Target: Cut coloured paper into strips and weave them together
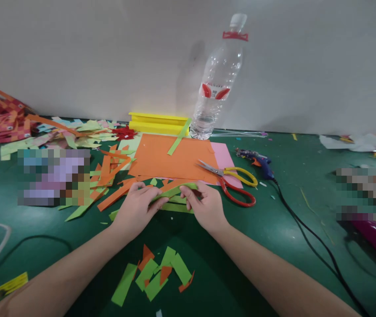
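Between my two hands runs a green paper strip (174, 190), bowed slightly upward. My left hand (140, 203) pinches its left end between thumb and fingers. The right end is gripped by my right hand (204, 204). Under and behind the hands lie more green strips (177, 207) and orange strips (117, 195). Just beyond is a stack of orange paper sheets (171, 156) with a pink sheet (225, 157) beneath. Scissors (222, 172) with one yellow and one red handle lie half open on the sheets' right side.
A water bottle (219, 75) leans against the wall behind a yellow folded piece (159, 123). To the right lies a blue glue gun (257, 160) with a black cord. Green and orange scraps (154, 277) lie in front. Woven red-orange paper pieces (2, 116) are heaped at far left.
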### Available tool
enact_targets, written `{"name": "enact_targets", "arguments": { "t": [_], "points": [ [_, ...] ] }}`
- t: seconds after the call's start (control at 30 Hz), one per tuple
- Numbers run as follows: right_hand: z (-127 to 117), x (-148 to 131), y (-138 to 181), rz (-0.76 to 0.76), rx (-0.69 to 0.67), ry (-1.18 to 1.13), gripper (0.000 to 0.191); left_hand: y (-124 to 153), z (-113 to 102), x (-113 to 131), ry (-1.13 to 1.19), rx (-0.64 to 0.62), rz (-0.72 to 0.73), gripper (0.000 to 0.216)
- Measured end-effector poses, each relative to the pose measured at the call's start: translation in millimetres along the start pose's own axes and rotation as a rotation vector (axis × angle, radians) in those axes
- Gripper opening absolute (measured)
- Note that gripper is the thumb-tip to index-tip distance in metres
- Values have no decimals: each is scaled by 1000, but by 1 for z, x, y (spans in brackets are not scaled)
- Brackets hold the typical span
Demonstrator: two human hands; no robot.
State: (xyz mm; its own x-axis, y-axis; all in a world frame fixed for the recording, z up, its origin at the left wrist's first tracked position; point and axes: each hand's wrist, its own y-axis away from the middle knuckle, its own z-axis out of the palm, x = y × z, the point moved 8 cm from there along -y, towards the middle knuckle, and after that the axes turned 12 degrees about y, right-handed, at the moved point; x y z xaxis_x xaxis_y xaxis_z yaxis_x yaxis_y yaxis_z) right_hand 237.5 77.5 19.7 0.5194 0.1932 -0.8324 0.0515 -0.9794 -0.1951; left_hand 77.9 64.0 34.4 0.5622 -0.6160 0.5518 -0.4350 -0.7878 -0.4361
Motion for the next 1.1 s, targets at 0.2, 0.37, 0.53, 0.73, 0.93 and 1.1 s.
{"name": "enact_targets", "arguments": {
  "t": [0.2,0.37,0.53,0.73,0.93,1.1],
  "points": [
    [-11,2,-2,-10,100,-106,29,0,-5,-10,9,46,-74,46],
    [-7,4,-4,-13,56,-182,26,1,-7,-8,19,73,-40,45],
    [15,1,-2,-14,-171,-218,24,2,-8,1,35,75,32,43],
    [24,-15,4,-62,-295,-199,23,3,-2,9,95,12,93,36],
    [16,0,-2,31,-182,-194,27,0,-8,2,69,68,9,50],
    [8,8,-6,79,-108,-191,38,0,-5,-9,91,34,-106,56]
  ]
}}
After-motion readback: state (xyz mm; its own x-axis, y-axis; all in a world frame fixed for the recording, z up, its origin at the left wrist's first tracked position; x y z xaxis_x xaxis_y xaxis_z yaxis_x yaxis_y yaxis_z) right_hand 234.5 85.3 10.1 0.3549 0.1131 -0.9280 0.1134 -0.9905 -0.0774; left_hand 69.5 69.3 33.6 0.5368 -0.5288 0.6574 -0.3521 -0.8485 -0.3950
